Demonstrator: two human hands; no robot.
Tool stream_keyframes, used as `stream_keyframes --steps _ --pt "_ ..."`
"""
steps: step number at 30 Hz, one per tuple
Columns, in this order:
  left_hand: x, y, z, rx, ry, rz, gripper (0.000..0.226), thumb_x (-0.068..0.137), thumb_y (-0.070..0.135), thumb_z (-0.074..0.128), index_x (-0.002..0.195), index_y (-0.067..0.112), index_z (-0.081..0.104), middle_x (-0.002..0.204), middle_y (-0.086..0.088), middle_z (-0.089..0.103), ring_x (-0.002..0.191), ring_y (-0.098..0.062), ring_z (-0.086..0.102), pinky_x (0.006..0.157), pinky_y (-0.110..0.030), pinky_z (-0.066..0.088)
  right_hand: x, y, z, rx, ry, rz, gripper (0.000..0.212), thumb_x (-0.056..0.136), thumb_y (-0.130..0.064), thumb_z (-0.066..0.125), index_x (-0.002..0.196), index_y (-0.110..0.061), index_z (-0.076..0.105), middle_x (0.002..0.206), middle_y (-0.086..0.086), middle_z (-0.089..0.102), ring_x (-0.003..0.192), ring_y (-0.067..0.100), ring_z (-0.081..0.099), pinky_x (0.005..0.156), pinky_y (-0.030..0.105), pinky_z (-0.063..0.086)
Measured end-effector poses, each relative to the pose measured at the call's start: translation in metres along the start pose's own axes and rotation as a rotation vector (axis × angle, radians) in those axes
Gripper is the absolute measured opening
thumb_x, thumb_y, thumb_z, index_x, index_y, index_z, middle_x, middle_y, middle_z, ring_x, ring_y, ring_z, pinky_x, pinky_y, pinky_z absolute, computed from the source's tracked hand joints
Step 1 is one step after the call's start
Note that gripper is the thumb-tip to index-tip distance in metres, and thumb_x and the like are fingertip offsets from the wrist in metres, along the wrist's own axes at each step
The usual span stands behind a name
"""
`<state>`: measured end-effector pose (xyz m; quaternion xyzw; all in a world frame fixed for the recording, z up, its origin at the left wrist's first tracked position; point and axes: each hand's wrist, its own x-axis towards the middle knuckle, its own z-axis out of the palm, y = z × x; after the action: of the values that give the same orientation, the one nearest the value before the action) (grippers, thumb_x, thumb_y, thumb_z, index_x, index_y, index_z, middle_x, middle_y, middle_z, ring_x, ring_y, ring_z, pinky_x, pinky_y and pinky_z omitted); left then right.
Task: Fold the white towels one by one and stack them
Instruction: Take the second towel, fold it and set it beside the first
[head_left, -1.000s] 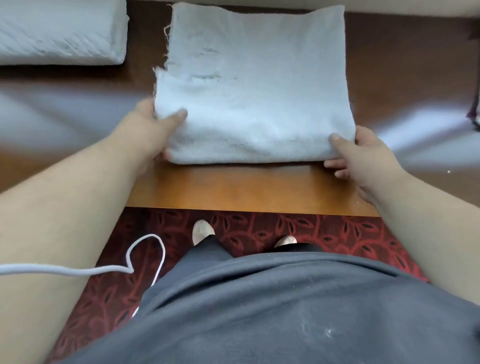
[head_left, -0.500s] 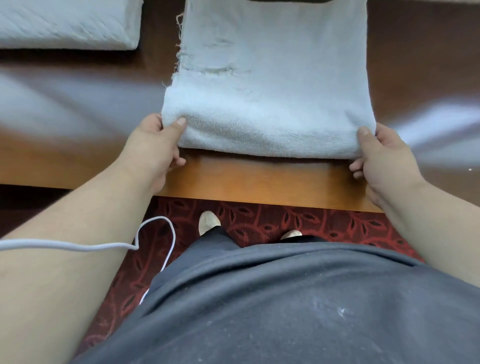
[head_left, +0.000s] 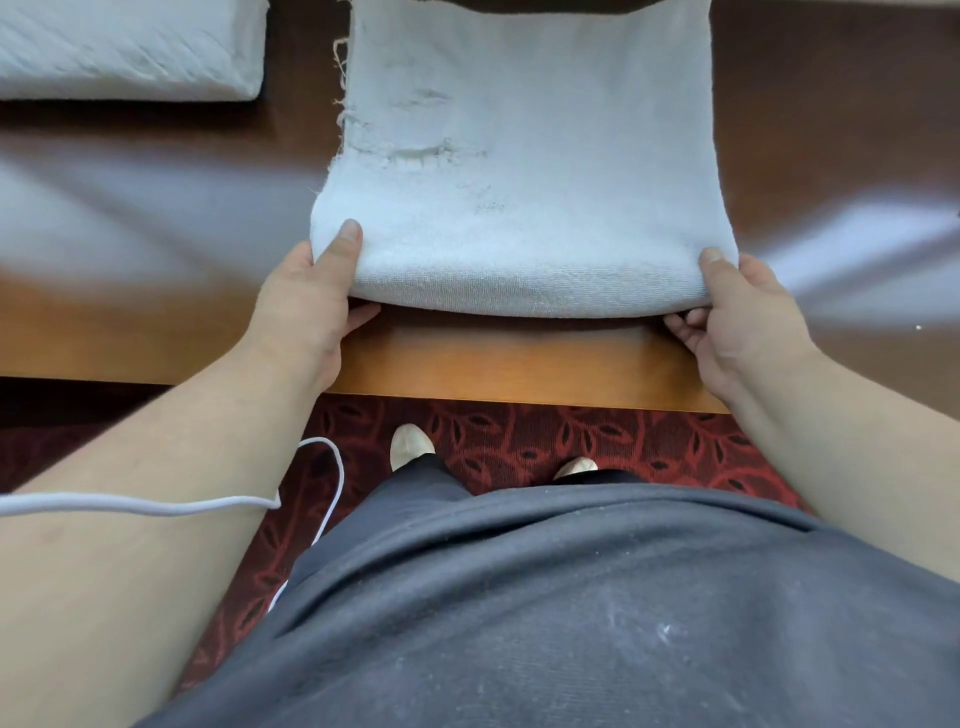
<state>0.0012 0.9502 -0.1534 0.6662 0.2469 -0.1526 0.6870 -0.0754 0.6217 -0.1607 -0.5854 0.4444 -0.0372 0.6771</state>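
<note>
Towel (head_left: 530, 171): white, folded, lying on the table (head_left: 519, 374) at 12 o'clock from the person, its rounded fold edge nearest the table's front edge. The near edge is raised slightly off the wood, with a shadow under it. Frayed threads and a worn, torn patch show along its left side.

Left hand (head_left: 306, 312): at the towel's near-left corner, about 10 o'clock. Thumb lies on top of the cloth, fingers curl beneath; it pinches the corner.

Right hand (head_left: 737, 317): at the near-right corner, about 2 o'clock. Thumb on top, fingers tucked under; it holds the corner likewise.

Stack (head_left: 124, 52): folded white towels at the far left, about 10 o'clock, well apart from the held towel.

Cable (head_left: 156, 504): white, crossing the left forearm.

No brand, label or legible writing is visible.
</note>
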Motion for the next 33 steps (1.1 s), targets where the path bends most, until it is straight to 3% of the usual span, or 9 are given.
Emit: stream_keyframes --steps 6,8,13,17,20,23,28,31,33 --pt "0.0 -0.002 -0.002 -0.041 0.016 0.054 0.037 0.078 0.046 0.073 0.109 0.027 0.064 0.106 0.01 0.074 0.098 -0.01 0.07 0.077 -0.038 0.059 0.002 0.006 -0.001 -0.194 0.006 -0.081 0.012 0.095 -0.04 0.058 0.098 -0.029 0.06 0.085 -0.001 0.067 0.046 0.006 0.054 0.057 0.026 0.056" --pt "0.001 -0.005 -0.001 -0.023 0.035 0.048 0.043 0.071 0.049 0.076 0.106 0.027 0.066 0.104 0.009 0.074 0.097 -0.012 0.071 0.077 -0.035 0.058 0.002 0.008 -0.001 -0.202 0.044 -0.09 0.014 0.093 -0.042 0.059 0.096 -0.029 0.06 0.084 -0.001 0.067 0.047 0.006 0.056 0.056 0.025 0.056" --pt "-0.002 -0.021 -0.007 0.278 0.104 0.079 0.03 0.063 0.053 0.061 0.087 0.037 0.068 0.087 0.017 0.072 0.088 -0.008 0.068 0.067 -0.022 0.049 0.004 0.003 0.006 -0.157 0.122 0.001 0.028 0.086 -0.045 0.061 0.1 -0.021 0.061 0.097 0.007 0.067 0.068 0.019 0.067 0.058 0.028 0.058" --pt "0.002 -0.015 -0.007 0.548 0.076 0.06 0.047 0.062 0.044 0.054 0.105 0.035 0.041 0.096 0.01 0.058 0.082 -0.005 0.056 0.06 -0.027 0.039 0.002 -0.005 0.0 -0.319 0.12 -0.038 0.026 0.086 -0.036 0.059 0.107 -0.023 0.049 0.102 0.006 0.063 0.069 0.023 0.069 0.054 0.031 0.057" --pt "0.005 -0.003 -0.002 0.511 0.065 -0.016 0.062 0.061 0.033 0.056 0.118 0.033 0.032 0.096 0.008 0.055 0.079 -0.008 0.055 0.058 -0.027 0.038 0.004 -0.017 -0.012 -0.683 0.078 -0.077 0.056 0.08 -0.04 0.059 0.131 -0.03 0.039 0.106 -0.001 0.06 0.074 0.017 0.062 0.056 0.03 0.048" --pt "0.025 0.023 0.006 0.463 0.143 -0.046 0.068 0.077 0.039 0.061 0.138 0.033 0.031 0.093 0.006 0.049 0.078 -0.014 0.05 0.061 -0.027 0.034 0.018 -0.038 -0.011 -0.831 0.085 -0.141 0.068 0.08 -0.039 0.061 0.143 -0.03 0.038 0.13 0.002 0.048 0.083 0.012 0.054 0.066 0.029 0.043" --pt "0.089 0.079 0.03 0.411 0.088 -0.123 0.08 0.076 0.061 0.056 0.145 0.024 0.039 0.126 0.003 0.053 0.11 -0.025 0.053 0.1 -0.042 0.041 0.035 -0.054 0.03 -0.832 -0.02 -0.229 0.066 0.084 -0.053 0.062 0.142 -0.035 0.038 0.131 -0.012 0.053 0.114 0.023 0.055 0.084 0.034 0.048" --pt "0.117 0.099 0.039 0.468 0.068 -0.14 0.098 0.064 0.077 0.057 0.141 0.018 0.048 0.123 0.001 0.058 0.109 -0.027 0.056 0.098 -0.04 0.045 0.042 -0.044 0.045 -1.037 0.031 -0.274 0.075 0.085 -0.052 0.064 0.149 -0.028 0.034 0.147 0.005 0.044 0.135 0.03 0.041 0.11 0.045 0.038" --pt "0.137 0.103 0.043 0.47 0.033 -0.111 0.086 0.068 0.072 0.066 0.133 0.017 0.054 0.108 0.004 0.063 0.092 -0.017 0.062 0.083 -0.025 0.051 0.04 -0.039 0.045 -0.974 0.062 -0.311 0.075 0.085 -0.048 0.068 0.149 -0.026 0.036 0.146 0.005 0.045 0.137 0.026 0.038 0.115 0.044 0.032"
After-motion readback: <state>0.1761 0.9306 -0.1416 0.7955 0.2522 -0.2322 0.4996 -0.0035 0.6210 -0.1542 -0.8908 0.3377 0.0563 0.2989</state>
